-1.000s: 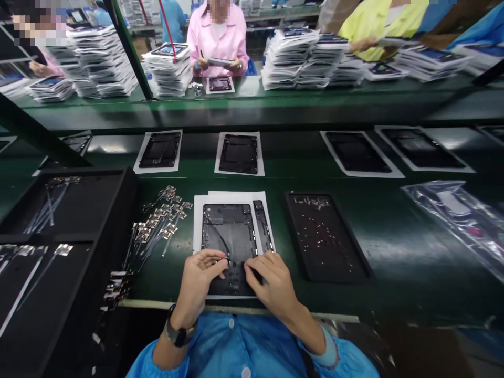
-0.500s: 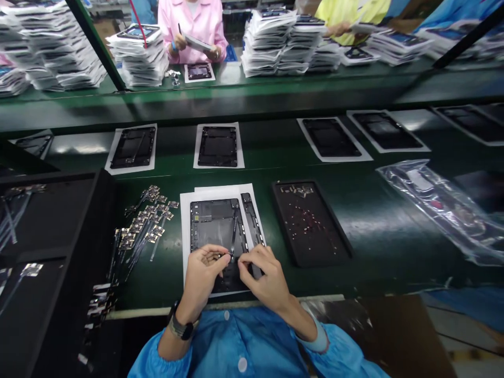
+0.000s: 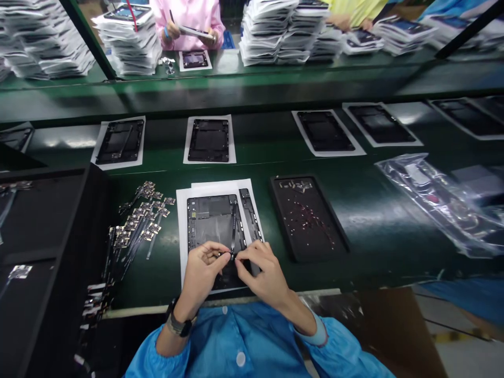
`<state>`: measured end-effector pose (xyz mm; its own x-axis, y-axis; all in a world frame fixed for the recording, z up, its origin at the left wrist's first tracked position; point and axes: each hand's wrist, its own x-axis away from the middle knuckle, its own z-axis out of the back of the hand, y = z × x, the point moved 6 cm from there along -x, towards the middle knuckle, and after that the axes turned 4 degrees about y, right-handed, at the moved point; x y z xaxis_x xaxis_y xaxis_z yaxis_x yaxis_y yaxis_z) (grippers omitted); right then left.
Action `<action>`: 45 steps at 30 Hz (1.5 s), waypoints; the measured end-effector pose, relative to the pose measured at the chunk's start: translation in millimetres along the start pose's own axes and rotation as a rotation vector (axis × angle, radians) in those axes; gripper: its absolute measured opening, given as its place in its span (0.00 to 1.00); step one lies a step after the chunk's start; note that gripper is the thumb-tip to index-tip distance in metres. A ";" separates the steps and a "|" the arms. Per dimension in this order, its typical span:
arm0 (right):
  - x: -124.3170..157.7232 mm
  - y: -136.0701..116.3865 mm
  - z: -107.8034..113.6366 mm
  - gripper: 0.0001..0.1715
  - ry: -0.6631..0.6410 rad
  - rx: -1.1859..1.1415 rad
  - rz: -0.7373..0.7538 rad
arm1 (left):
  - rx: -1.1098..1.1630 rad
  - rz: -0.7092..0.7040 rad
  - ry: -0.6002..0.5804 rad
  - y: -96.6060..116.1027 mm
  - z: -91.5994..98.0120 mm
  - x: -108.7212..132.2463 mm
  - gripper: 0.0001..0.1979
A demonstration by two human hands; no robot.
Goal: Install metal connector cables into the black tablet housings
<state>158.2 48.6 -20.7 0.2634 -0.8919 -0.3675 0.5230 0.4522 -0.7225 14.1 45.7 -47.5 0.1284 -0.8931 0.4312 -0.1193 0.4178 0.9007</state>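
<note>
left hand (image 3: 205,265) pinches the end of a ribbon cable (image 3: 233,231) over the tablet shell (image 3: 202,231), laid on paper (image 3: 182,226) near the worktop's (image 3: 362,226) front edge, presumably against scratches; right hand (image 3: 262,268) adjoins (its grip cannot be confirmed).

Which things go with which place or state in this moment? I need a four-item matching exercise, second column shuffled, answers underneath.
Things
1. nearest black housing
2. black tray
3. plastic bag
4. wristwatch

Places or states
A. between the white paper and the plastic bag
B. on the arm, just behind the left hand
C. partly covered by fingers
D. transparent and crumpled

Pairs: 1-C, 2-A, 3-D, 4-B
</note>
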 end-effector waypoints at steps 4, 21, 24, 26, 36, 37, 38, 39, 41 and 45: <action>0.8 -5.2 -0.2 0.08 0.045 0.104 0.084 | -0.063 -0.043 0.031 -2.3 3.1 0.6 0.10; 1.9 -8.1 -0.1 0.09 0.020 0.135 0.078 | -0.399 -0.257 -0.092 7.2 -9.5 7.9 0.07; 1.4 -9.3 -0.1 0.10 -0.017 0.147 0.090 | -0.446 -0.259 -0.097 9.2 -11.5 8.0 0.07; 0.1 -8.1 0.4 0.09 -0.055 0.119 0.068 | -0.449 -0.252 -0.100 9.3 -12.5 7.7 0.08; -7.9 4.6 -0.5 0.08 -0.270 -0.182 -0.219 | -0.240 -0.123 -0.122 -1.1 -2.5 5.9 0.08; -8.2 4.5 -0.4 0.08 -0.269 -0.204 -0.222 | -0.196 -0.095 -0.087 -2.3 0.8 4.8 0.09; -8.4 4.2 -0.5 0.08 -0.271 -0.219 -0.222 | -0.155 -0.069 -0.051 -3.3 3.7 3.8 0.10; -8.5 3.8 -0.5 0.08 -0.274 -0.226 -0.219 | -0.124 -0.049 -0.020 -3.8 5.9 3.0 0.10; -8.7 2.9 -0.9 0.08 -0.281 -0.221 -0.206 | -0.095 -0.025 0.018 -3.5 7.3 2.2 0.11; -9.1 1.8 -1.6 0.08 -0.285 -0.175 -0.175 | -0.093 -0.016 0.027 -1.5 4.4 2.5 0.11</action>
<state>155.4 57.5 -19.6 0.4099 -0.9095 -0.0693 0.4406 0.2640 -0.8580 10.2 42.2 -48.0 0.1565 -0.8956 0.4165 -0.0252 0.4179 0.9081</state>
